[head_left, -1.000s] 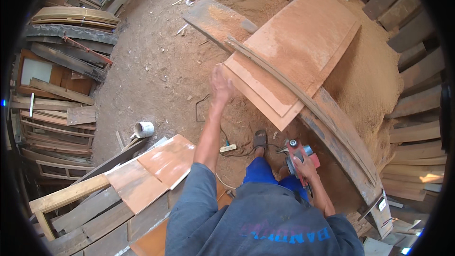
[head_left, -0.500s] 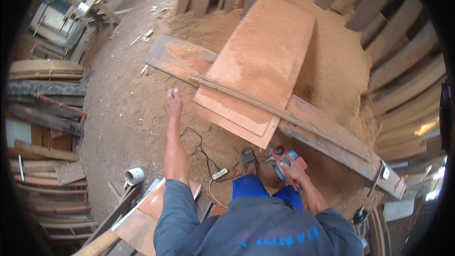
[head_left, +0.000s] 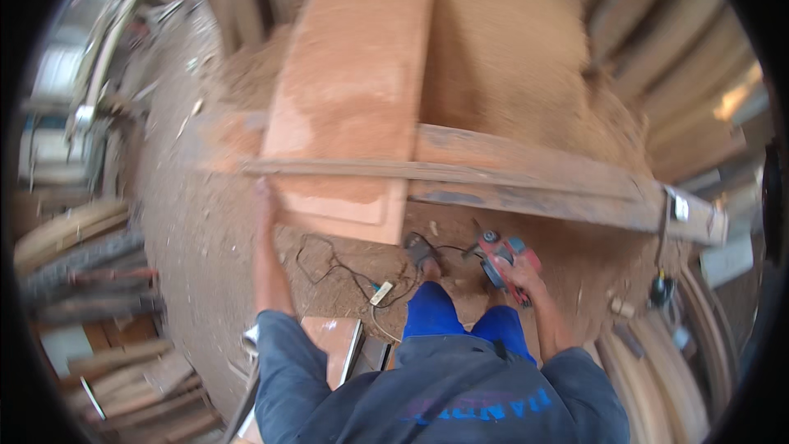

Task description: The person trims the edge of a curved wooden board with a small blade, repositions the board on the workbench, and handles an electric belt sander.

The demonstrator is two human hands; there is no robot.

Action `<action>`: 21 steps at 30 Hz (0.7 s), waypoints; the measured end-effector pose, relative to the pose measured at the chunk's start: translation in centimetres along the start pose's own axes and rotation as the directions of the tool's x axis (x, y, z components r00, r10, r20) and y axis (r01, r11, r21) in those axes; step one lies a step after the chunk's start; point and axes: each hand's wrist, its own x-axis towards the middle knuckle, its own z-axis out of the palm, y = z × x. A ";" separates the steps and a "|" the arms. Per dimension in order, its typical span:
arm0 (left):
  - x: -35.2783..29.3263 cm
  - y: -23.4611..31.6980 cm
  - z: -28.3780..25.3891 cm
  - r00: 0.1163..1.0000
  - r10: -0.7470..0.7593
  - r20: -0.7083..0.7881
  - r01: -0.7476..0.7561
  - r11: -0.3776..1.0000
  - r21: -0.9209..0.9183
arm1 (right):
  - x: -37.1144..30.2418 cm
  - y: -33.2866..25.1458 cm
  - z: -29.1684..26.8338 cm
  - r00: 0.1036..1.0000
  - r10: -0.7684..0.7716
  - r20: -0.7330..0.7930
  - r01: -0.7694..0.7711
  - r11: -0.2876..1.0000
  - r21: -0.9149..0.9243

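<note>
A red power planer [head_left: 511,267] with grey and blue parts hangs low by my right knee, and my right hand [head_left: 523,271] is closed round its handle. My left hand [head_left: 265,197] is stretched forward to the near left corner of a wooden panel [head_left: 337,99], just below the end of a long wooden strip [head_left: 444,171]. Motion smears its fingers, so I cannot make out whether it grips the edge. The dusty panel lies across a heavy beam [head_left: 559,222], and the strip runs across the panel near its close end.
A socket block [head_left: 380,293] and a black cord [head_left: 333,259] lie on the ground before my feet. Sawdust [head_left: 518,41] heaps up behind the beam. Stacked boards [head_left: 82,234] stand at the left, and planks [head_left: 682,66] lean at the right. Another panel [head_left: 329,341] lies beside my left arm.
The view has swung, and the panel now appears farther left and more upright. My left hand has come from open ground to the panel's corner. The planer stays in my right hand.
</note>
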 end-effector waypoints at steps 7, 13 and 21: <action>-0.2 -0.2 -2.5 0.963 0.254 0.089 -0.247 0.700 0.670 | 4.2 15.8 -4.8 0.900 -0.095 -0.426 -0.017 0.968 -0.252; -5.9 12.7 2.2 0.893 -0.446 -0.060 0.397 0.719 0.571 | 9.7 37.1 -9.6 0.913 0.022 -0.407 0.229 0.797 0.558; -10.3 16.8 7.9 0.878 -0.478 -0.028 0.426 0.751 0.504 | 20.2 65.1 -17.7 0.882 0.090 -0.462 0.274 0.700 0.660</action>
